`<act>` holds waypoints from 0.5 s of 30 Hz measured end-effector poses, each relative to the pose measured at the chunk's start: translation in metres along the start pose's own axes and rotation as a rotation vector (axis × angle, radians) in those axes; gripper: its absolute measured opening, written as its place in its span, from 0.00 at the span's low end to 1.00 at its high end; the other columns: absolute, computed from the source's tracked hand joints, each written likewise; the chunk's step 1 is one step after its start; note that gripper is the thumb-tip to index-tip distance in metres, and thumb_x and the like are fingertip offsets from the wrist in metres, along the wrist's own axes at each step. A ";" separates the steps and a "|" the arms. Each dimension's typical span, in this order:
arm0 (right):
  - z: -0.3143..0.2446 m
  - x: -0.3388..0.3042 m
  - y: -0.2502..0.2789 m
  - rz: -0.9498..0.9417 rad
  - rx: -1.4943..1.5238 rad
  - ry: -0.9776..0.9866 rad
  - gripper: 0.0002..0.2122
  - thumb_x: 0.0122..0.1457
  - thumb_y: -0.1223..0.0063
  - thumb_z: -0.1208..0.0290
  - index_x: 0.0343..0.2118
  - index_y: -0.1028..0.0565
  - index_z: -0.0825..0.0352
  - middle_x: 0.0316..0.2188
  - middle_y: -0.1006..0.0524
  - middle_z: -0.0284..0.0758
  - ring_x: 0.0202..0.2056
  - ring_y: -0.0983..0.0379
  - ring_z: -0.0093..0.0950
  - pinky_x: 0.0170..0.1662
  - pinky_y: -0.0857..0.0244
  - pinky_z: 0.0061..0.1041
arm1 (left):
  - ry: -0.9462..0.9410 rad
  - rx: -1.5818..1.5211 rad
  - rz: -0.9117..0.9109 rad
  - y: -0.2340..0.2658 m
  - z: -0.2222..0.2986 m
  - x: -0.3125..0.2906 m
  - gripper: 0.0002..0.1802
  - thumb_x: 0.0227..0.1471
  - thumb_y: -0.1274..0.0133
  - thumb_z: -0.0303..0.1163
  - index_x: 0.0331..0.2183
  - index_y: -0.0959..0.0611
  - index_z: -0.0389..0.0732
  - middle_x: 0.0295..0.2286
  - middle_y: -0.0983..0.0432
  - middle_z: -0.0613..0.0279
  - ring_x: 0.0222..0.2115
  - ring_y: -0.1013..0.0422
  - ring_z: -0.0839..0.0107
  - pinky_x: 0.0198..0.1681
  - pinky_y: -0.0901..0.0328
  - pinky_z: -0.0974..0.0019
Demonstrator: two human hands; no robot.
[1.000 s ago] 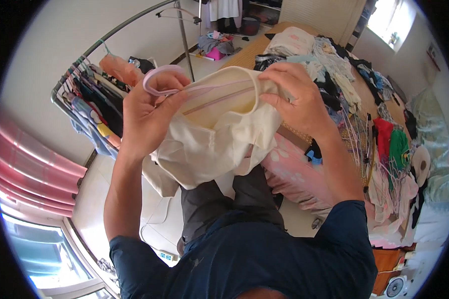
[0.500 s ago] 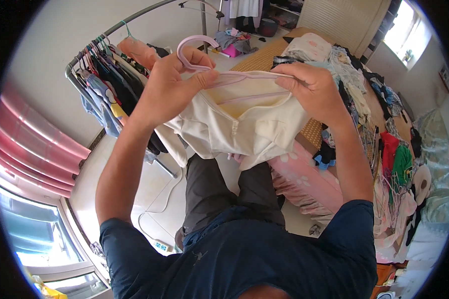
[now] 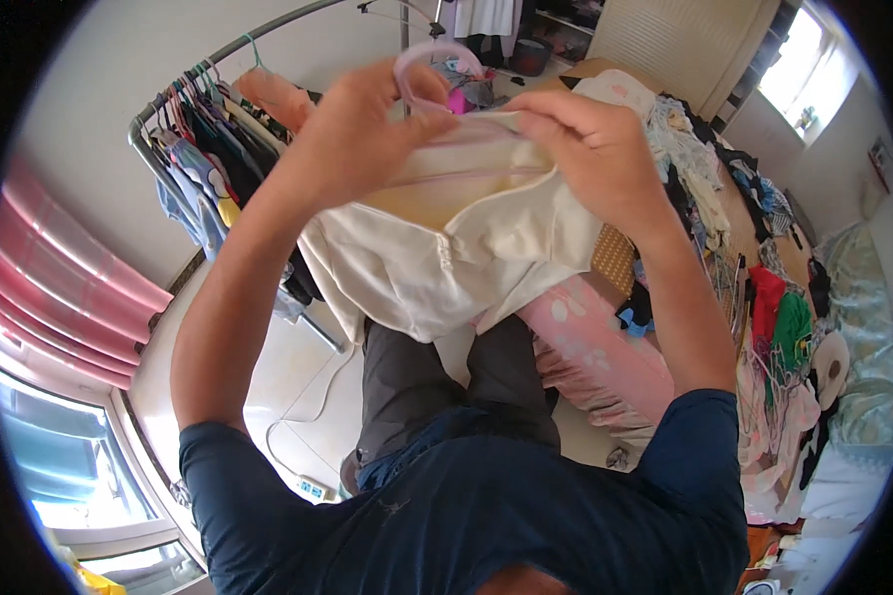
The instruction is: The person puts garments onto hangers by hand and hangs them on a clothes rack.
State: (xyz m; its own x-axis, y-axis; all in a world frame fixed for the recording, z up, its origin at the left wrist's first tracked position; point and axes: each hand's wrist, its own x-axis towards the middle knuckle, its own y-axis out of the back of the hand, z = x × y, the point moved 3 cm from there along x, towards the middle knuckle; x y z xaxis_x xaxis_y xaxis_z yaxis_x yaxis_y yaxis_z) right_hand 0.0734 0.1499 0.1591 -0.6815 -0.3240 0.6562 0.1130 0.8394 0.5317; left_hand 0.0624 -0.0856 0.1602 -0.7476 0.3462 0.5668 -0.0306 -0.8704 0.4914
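Here both hands were clamped on a cream top (image 3: 446, 248), held up before the rack (image 3: 184, 119): left hand (image 3: 352, 134) also pinching a pink hanger (image 3: 432, 69), right hand (image 3: 590, 149) gripping the neckline. Best to spread the neck wide so the hanger arm slips in without snagging.

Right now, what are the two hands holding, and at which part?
Both the left hand and right hand grip the cream garment along its top edge, around a pink hanger.
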 end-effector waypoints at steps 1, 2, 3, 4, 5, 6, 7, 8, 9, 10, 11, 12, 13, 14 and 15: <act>-0.002 0.002 -0.002 -0.011 -0.007 0.046 0.10 0.65 0.40 0.71 0.44 0.18 0.71 0.27 0.16 0.41 0.29 0.23 0.20 0.35 0.29 0.24 | -0.075 0.017 -0.070 -0.007 0.003 0.001 0.08 0.59 0.37 0.25 0.39 0.18 0.31 0.45 0.19 0.59 0.45 0.25 0.74 0.53 0.31 0.67; -0.004 0.004 -0.007 -0.035 -0.030 0.086 0.10 0.66 0.40 0.70 0.44 0.17 0.71 0.27 0.17 0.39 0.28 0.24 0.20 0.35 0.29 0.25 | -0.137 0.039 -0.153 -0.014 0.007 0.001 0.08 0.59 0.38 0.25 0.39 0.18 0.31 0.44 0.19 0.58 0.45 0.25 0.75 0.52 0.31 0.67; -0.006 0.006 -0.009 -0.074 -0.056 0.120 0.11 0.66 0.40 0.68 0.44 0.17 0.70 0.26 0.17 0.38 0.28 0.25 0.20 0.35 0.29 0.25 | -0.099 0.088 -0.161 -0.013 0.007 0.005 0.08 0.60 0.38 0.26 0.38 0.17 0.31 0.40 0.17 0.61 0.43 0.25 0.77 0.47 0.30 0.70; -0.007 0.006 -0.005 -0.056 -0.064 0.139 0.11 0.66 0.40 0.68 0.44 0.17 0.70 0.26 0.17 0.38 0.28 0.25 0.20 0.35 0.29 0.25 | -0.136 0.089 -0.144 -0.010 0.010 0.007 0.08 0.60 0.38 0.26 0.38 0.17 0.31 0.40 0.17 0.61 0.43 0.25 0.77 0.47 0.30 0.70; -0.006 0.005 -0.003 -0.091 -0.046 0.100 0.12 0.67 0.41 0.67 0.45 0.17 0.70 0.27 0.17 0.37 0.29 0.24 0.20 0.36 0.29 0.25 | -0.017 0.028 -0.162 -0.005 0.009 0.009 0.08 0.60 0.38 0.27 0.38 0.17 0.32 0.38 0.17 0.62 0.41 0.24 0.78 0.45 0.30 0.72; -0.005 0.006 0.001 -0.124 -0.015 0.079 0.13 0.68 0.42 0.65 0.47 0.18 0.69 0.28 0.17 0.37 0.31 0.24 0.20 0.37 0.29 0.26 | 0.102 -0.032 -0.180 0.001 0.007 0.011 0.08 0.60 0.38 0.27 0.38 0.16 0.32 0.37 0.16 0.63 0.39 0.24 0.79 0.43 0.30 0.73; -0.004 0.007 0.008 -0.115 -0.033 0.070 0.13 0.68 0.42 0.65 0.47 0.18 0.69 0.28 0.17 0.37 0.31 0.24 0.20 0.37 0.29 0.26 | 0.091 -0.067 -0.187 0.005 0.010 0.012 0.07 0.59 0.37 0.27 0.38 0.16 0.33 0.35 0.16 0.64 0.36 0.24 0.81 0.40 0.30 0.74; -0.001 0.007 0.018 -0.106 -0.006 0.050 0.14 0.68 0.43 0.64 0.49 0.19 0.69 0.33 0.17 0.37 0.36 0.23 0.20 0.41 0.30 0.25 | 0.077 -0.063 -0.193 0.011 0.011 0.012 0.07 0.59 0.37 0.27 0.38 0.16 0.33 0.35 0.16 0.64 0.36 0.24 0.81 0.40 0.30 0.74; 0.002 0.006 0.030 -0.095 0.020 0.031 0.16 0.69 0.44 0.63 0.52 0.20 0.69 0.38 0.16 0.36 0.41 0.23 0.21 0.46 0.30 0.24 | 0.089 -0.045 -0.142 0.020 0.012 0.013 0.07 0.59 0.38 0.27 0.38 0.16 0.34 0.35 0.16 0.62 0.36 0.23 0.81 0.40 0.30 0.74; 0.005 0.005 0.042 -0.084 0.047 0.015 0.18 0.70 0.46 0.62 0.54 0.21 0.69 0.43 0.16 0.36 0.46 0.22 0.21 0.50 0.31 0.23 | 0.100 -0.027 -0.088 0.030 0.012 0.015 0.06 0.59 0.38 0.26 0.38 0.17 0.34 0.35 0.16 0.61 0.36 0.23 0.81 0.40 0.29 0.74; 0.012 0.007 0.053 -0.076 0.136 -0.044 0.17 0.68 0.43 0.66 0.55 0.22 0.71 0.46 0.17 0.35 0.49 0.24 0.23 0.54 0.31 0.23 | 0.053 -0.130 -0.083 0.037 0.014 0.017 0.05 0.60 0.39 0.25 0.38 0.18 0.35 0.36 0.16 0.60 0.37 0.21 0.78 0.40 0.28 0.73; 0.017 0.004 0.057 -0.066 0.134 -0.040 0.17 0.68 0.43 0.66 0.55 0.22 0.71 0.46 0.17 0.35 0.49 0.24 0.23 0.54 0.31 0.23 | 0.056 -0.095 -0.081 0.041 0.014 0.019 0.05 0.60 0.39 0.25 0.38 0.18 0.35 0.36 0.16 0.60 0.37 0.21 0.78 0.40 0.28 0.73; 0.025 0.001 0.059 -0.048 0.247 -0.086 0.17 0.67 0.41 0.68 0.54 0.22 0.72 0.45 0.17 0.36 0.50 0.24 0.22 0.54 0.31 0.23 | 0.037 -0.140 -0.051 0.045 0.015 0.021 0.05 0.60 0.40 0.24 0.38 0.18 0.36 0.36 0.16 0.58 0.37 0.21 0.76 0.41 0.28 0.73; 0.034 -0.002 0.061 -0.009 0.352 -0.198 0.17 0.65 0.40 0.70 0.54 0.22 0.73 0.45 0.17 0.36 0.51 0.24 0.22 0.54 0.31 0.23 | 0.046 -0.190 -0.015 0.049 0.015 0.022 0.04 0.60 0.41 0.24 0.38 0.19 0.36 0.36 0.15 0.57 0.37 0.21 0.75 0.41 0.27 0.73; 0.040 -0.007 0.061 -0.061 0.387 -0.211 0.16 0.62 0.37 0.74 0.52 0.21 0.74 0.42 0.17 0.35 0.47 0.23 0.20 0.52 0.29 0.22 | 0.029 -0.150 -0.020 0.053 0.016 0.023 0.05 0.61 0.40 0.25 0.39 0.19 0.35 0.37 0.16 0.56 0.37 0.20 0.72 0.44 0.26 0.70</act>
State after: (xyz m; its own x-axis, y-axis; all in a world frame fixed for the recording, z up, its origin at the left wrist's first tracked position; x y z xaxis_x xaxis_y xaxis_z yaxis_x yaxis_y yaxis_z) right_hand 0.0564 0.2206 0.1656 -0.8157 -0.3156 0.4848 -0.1837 0.9360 0.3002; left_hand 0.0538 -0.1180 0.2097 -0.7647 0.3554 0.5376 -0.1428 -0.9069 0.3964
